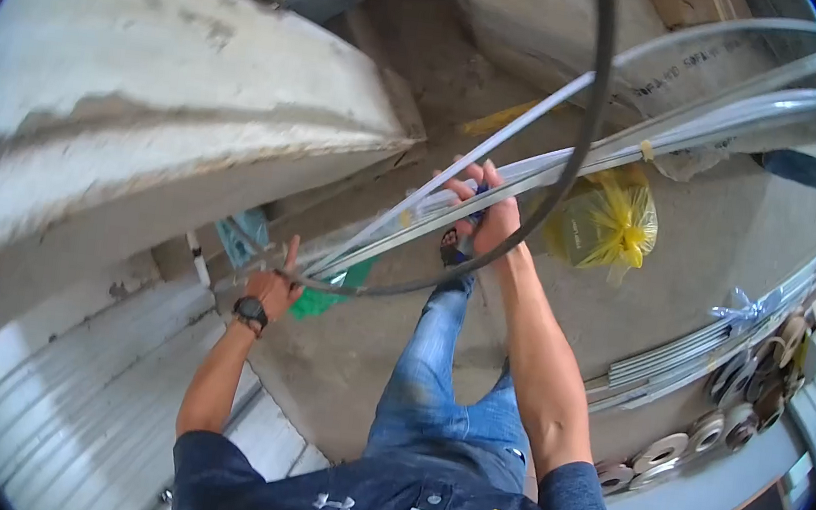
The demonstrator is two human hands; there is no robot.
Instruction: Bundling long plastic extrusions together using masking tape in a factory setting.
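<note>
A bundle of long, thin pale strips (564, 170), partly in clear plastic wrap, runs slantwise from low left to far right. Its near-left end lies in my left hand (271, 290), whose thumb and fingers close on it while the index finger points up. Farther along, my right hand (495, 217) grips the bundle from below, with its fingers curled up around the strips. Something dark blue shows by that palm; I cannot make out what it is. One white strip (502, 135) spreads away from the others. A dark cable (596, 85) loops across in front of the bundle.
A big whitish slab with a worn edge (189, 144) fills the left. A yellow plastic bag (622, 229) and a green bag (335, 295) lie on the floor. At right are stacked strips (668, 355) and several rolls (705, 430). Wrapped packages (526, 17) stand far off.
</note>
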